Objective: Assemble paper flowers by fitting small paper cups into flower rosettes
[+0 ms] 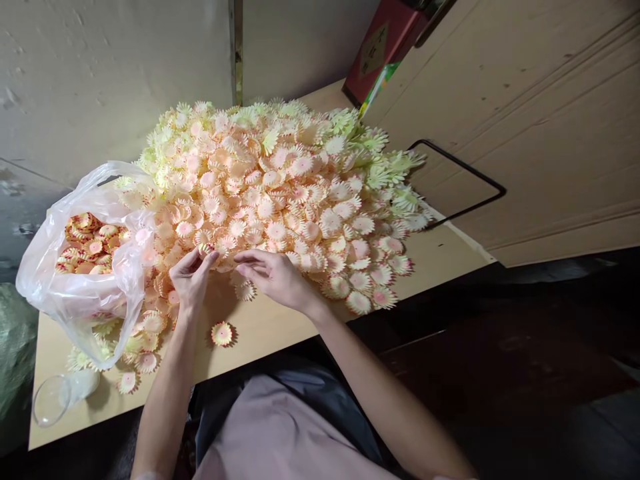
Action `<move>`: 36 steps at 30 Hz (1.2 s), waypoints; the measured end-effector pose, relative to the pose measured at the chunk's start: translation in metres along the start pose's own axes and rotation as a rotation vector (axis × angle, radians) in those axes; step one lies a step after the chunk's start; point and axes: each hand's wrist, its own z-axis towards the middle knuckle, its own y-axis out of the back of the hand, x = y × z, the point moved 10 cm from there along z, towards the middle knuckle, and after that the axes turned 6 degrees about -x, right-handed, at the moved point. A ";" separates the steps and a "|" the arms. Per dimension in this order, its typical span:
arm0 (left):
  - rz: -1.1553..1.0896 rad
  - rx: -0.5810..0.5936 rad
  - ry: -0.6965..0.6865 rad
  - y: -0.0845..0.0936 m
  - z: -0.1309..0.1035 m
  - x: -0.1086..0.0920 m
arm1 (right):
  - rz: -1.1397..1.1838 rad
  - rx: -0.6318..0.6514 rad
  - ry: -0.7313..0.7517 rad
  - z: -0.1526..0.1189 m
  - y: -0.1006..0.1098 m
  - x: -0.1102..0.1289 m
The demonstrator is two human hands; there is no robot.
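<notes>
My left hand (190,277) pinches a small pale artificial flower piece (205,249) between thumb and fingertips. To its right, my right hand (275,277) has thumb and fingers drawn together; whatever lies between them, if anything, is too small to make out. Both hands are at the near edge of a big heap of flower pieces (275,200), pink and cream with some pale green ones toward the back and right. A single yellowish flower piece with red tips (221,334) lies apart on the table, between my forearms.
A white plastic bag (70,293) at the left holds red-edged flower pieces (93,247). A clear cup (53,400) lies on its side at the table's (270,340) front left. Cardboard (540,133) with a black handle (460,167) stands at the right; a red box (380,50) is behind.
</notes>
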 end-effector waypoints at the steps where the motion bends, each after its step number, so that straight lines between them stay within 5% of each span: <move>1: 0.006 0.005 -0.006 0.000 0.001 0.001 | 0.023 -0.024 0.018 0.003 0.003 0.002; 8: 0.051 0.017 -0.020 0.000 0.000 0.004 | 0.050 -0.052 0.066 0.019 0.002 0.008; 14: 0.111 0.026 -0.114 0.002 0.000 -0.001 | -0.016 0.071 0.160 0.038 -0.019 0.024; 21: -0.062 0.022 -0.070 0.000 0.007 0.001 | 0.005 0.082 0.231 0.060 -0.025 0.029; 36: -0.047 -0.024 -0.003 0.006 0.012 0.013 | 0.423 0.098 0.031 0.075 -0.031 -0.015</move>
